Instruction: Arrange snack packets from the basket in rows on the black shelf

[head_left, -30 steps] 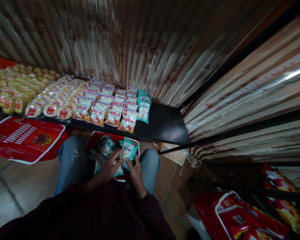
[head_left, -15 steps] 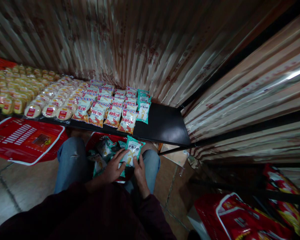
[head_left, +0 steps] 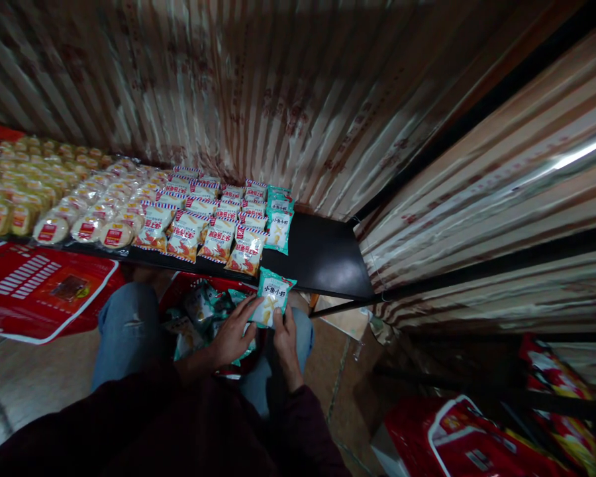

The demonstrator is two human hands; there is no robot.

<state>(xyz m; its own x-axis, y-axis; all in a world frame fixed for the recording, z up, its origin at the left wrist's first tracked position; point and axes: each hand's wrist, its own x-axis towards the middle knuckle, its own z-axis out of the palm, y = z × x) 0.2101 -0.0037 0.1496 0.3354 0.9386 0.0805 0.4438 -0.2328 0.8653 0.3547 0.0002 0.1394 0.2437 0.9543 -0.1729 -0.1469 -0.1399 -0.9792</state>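
Note:
Between my two hands is a teal and white snack bag (head_left: pixel 273 297), its printed front facing up. My left hand (head_left: pixel 233 336) grips its left edge, and my right hand (head_left: pixel 285 338) pinches its lower right side, thumb on the front. Below them, a red basket (head_left: pixel 173 288) between my knees holds several more teal snack bags (head_left: pixel 201 303). Just ahead on the black shelf (head_left: pixel 322 255), a short row of matching teal bags (head_left: pixel 279 228) stands beside rows of white and orange snack bags (head_left: pixel 218 238).
Round wrapped cakes (head_left: pixel 116 233) and yellow packets (head_left: pixel 27 215) fill the shelf's left part. A red shopping bag (head_left: pixel 44 288) with white trim lies at left; another red bag (head_left: pixel 457 437) is at lower right. Black frame bars (head_left: pixel 457 265) and striped sheeting (head_left: pixel 298 99) border the shelf.
Both hands have moved slightly right, carrying the snack bag closer to the shelf's front edge. The camera view has shifted a little; the bags on the shelf stay as they were.

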